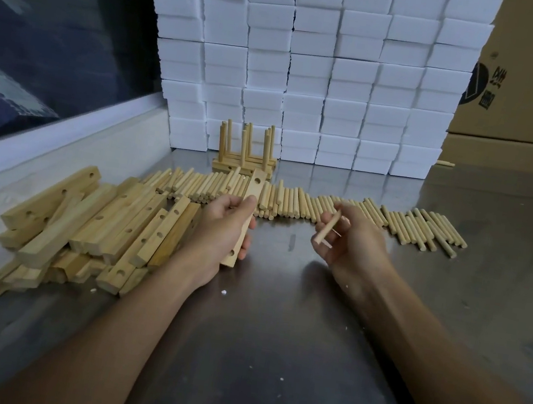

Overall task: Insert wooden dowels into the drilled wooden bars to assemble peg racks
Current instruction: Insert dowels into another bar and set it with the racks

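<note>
My left hand (220, 226) grips a drilled wooden bar (254, 186) around its middle, holding it nearly upright above the steel table; its holes show empty. My right hand (352, 241) pinches a single wooden dowel (326, 228), tilted, a short way right of the bar and apart from it. A long row of loose dowels (326, 208) lies across the table behind both hands. A heap of drilled bars (90, 228) sits to the left. Finished peg racks (246, 156) with upright dowels stand at the back.
A wall of stacked white foam blocks (311, 71) rises behind the racks. Cardboard boxes (531, 85) stand at the right rear. A pale ledge (44, 143) borders the steel table (270, 356) on the left. Small white crumbs dot the tabletop.
</note>
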